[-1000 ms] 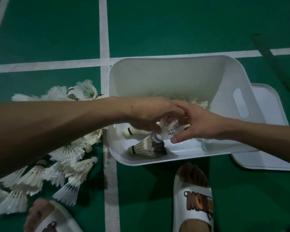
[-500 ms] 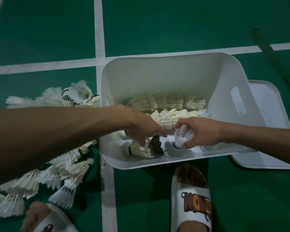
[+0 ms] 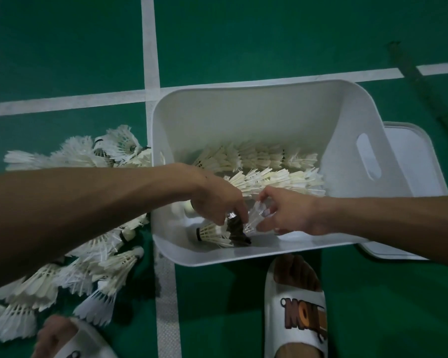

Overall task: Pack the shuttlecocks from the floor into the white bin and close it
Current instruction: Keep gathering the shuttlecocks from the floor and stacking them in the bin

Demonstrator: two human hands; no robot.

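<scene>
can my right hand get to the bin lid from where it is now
Probably yes. The right hand holds a shuttlecock inside the white bin, and the lid lies flat on the floor beyond the bin's right wall, with nothing on it.

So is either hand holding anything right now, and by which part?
The right hand pinches a white shuttlecock around its feather skirt, cork end pointing down into the white bin. The left hand reaches in beside it; whether it grips anything cannot be told.

Dim, flat overhead light on our view; motion blur w/ both hands (image 3: 243, 213), wide-angle bending at edges.
</scene>
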